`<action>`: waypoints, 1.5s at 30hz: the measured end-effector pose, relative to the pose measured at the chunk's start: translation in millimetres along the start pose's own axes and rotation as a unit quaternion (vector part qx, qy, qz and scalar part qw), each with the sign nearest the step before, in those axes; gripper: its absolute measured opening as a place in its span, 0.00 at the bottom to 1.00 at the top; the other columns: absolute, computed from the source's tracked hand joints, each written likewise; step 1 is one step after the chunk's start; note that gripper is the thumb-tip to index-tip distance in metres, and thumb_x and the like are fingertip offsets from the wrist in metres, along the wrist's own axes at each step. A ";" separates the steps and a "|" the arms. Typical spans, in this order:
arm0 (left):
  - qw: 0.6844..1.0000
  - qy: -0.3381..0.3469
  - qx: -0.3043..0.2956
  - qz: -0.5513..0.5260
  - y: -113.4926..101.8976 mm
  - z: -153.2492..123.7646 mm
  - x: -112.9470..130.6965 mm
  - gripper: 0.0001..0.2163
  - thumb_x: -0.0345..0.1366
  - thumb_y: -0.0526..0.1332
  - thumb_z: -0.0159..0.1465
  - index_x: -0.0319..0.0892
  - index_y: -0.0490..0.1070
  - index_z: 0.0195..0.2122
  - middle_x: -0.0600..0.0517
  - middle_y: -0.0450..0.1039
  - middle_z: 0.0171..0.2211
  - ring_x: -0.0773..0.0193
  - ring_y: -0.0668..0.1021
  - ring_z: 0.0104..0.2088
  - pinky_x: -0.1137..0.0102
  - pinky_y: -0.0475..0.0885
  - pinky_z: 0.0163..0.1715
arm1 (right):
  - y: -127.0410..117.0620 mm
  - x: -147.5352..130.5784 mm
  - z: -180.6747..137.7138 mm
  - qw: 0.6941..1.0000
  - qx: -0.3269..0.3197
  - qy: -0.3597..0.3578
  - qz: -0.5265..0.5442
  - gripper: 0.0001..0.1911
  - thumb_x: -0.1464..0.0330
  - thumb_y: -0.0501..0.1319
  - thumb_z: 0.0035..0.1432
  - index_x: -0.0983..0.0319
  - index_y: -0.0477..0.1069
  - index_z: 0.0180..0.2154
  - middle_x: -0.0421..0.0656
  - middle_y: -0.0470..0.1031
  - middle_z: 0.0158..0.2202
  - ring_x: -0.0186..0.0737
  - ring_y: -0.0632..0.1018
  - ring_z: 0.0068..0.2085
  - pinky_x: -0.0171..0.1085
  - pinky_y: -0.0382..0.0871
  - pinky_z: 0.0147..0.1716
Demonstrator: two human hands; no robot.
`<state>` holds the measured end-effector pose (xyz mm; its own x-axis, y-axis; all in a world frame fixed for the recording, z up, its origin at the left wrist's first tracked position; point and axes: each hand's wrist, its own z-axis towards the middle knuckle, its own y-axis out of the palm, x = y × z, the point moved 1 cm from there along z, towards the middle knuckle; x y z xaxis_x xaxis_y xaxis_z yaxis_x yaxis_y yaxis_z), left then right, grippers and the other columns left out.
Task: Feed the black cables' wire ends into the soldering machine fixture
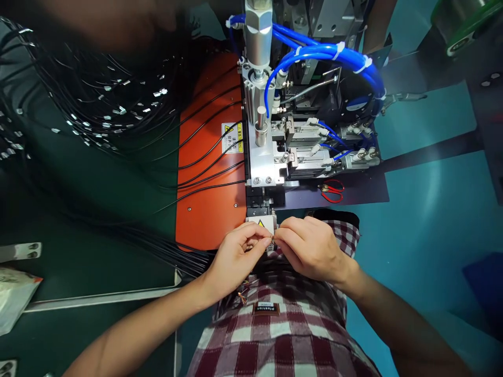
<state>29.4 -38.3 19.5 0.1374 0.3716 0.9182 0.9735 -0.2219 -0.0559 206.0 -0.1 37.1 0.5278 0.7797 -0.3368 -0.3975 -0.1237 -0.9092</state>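
My left hand (238, 256) and my right hand (312, 246) meet fingertip to fingertip just below the machine's small white front block (260, 224) with a yellow warning sticker. Both hands pinch a tiny part between thumb and fingers; it is too small to name. A thin wire with bare copper ends (241, 297) hangs below my left wrist over my checked shirt (283, 324). The hands are at the near edge of the orange plate (210, 209).
A pneumatic machine (259, 104) with a silver cylinder and blue air hoses (326, 52) stands behind the hands. Black cables with metal tips (98, 110) spread over the dark green table at left. Red-handled cutters (332, 191) lie on the dark base. A white bag (15, 298) sits far left.
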 end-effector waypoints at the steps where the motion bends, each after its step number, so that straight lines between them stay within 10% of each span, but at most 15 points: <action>1: 1.000 -0.001 -0.001 -0.005 0.2 0.0 0.3 0.06 0.36 0.59 0.63 0.40 0.72 0.32 0.54 0.68 0.29 0.72 0.67 0.24 0.76 0.61 0.22 | 0.0 -0.2 -0.5 1.000 0.000 -0.001 -0.002 0.10 0.72 0.54 0.64 0.63 0.70 0.32 0.43 0.72 0.27 0.37 0.67 0.28 0.39 0.52 0.26; 9: 1.000 0.009 -0.007 0.019 -2.1 -0.7 0.3 0.06 0.36 0.59 0.64 0.41 0.73 0.33 0.54 0.69 0.29 0.72 0.68 0.26 0.77 0.62 0.24 | 4.2 -3.0 -1.3 0.997 -0.013 0.050 0.057 0.08 0.72 0.53 0.64 0.64 0.67 0.32 0.44 0.70 0.29 0.37 0.66 0.28 0.38 0.55 0.26; 18: 0.998 -0.036 -0.011 -0.053 -2.8 0.7 4.8 0.05 0.35 0.64 0.58 0.39 0.73 0.31 0.54 0.72 0.28 0.72 0.71 0.27 0.77 0.66 0.26 | 0.7 2.3 4.7 0.922 -0.113 0.211 0.304 0.05 0.72 0.53 0.64 0.61 0.63 0.33 0.40 0.67 0.32 0.34 0.67 0.30 0.35 0.60 0.30; 45: 0.975 -0.040 0.033 -0.216 -5.1 -0.1 -0.6 0.07 0.37 0.62 0.63 0.40 0.67 0.35 0.60 0.60 0.19 0.76 0.62 0.18 0.78 0.54 0.20 | 41.3 -29.7 9.2 0.693 0.143 0.376 0.598 0.09 0.63 0.61 0.59 0.61 0.68 0.31 0.37 0.65 0.26 0.29 0.64 0.23 0.31 0.60 0.22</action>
<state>24.4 -37.5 19.3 -0.2764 0.4873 0.8283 0.9530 0.0274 0.3019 167.0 -22.7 11.8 -0.1083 -0.3285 -0.9383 -0.9641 -0.1953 0.1796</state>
